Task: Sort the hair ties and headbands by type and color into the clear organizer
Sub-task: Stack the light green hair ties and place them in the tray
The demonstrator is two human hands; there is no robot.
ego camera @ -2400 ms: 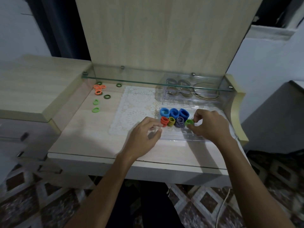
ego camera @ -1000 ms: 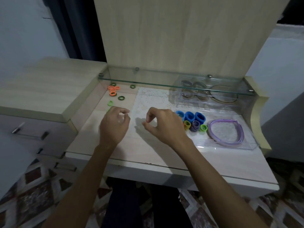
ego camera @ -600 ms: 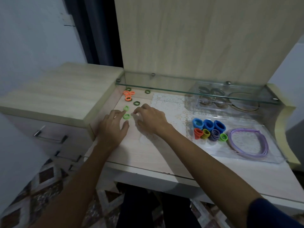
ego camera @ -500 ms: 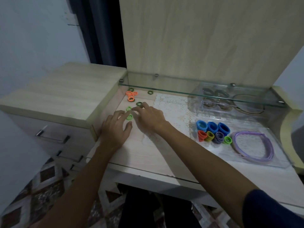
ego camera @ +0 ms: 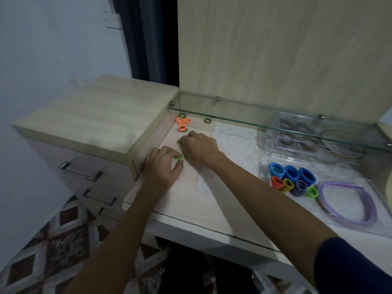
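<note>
Glass shelf (ego camera: 275, 122) low over rear ties (tight reach); bare desktop (ego camera: 191, 200) in front.

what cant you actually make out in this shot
- Right hand, head view: its own knuckles hide the fingertips, so whether it pinches the small greenish thing at its fingers is unclear.
- Second clear box, head view: the glass shelf and its glare blur the rings inside; colours unreadable.
- Purple headband, head view: its right end nears the frame edge, where the organizer is cut off.
- Left hand covers part of the light green tie.
</note>
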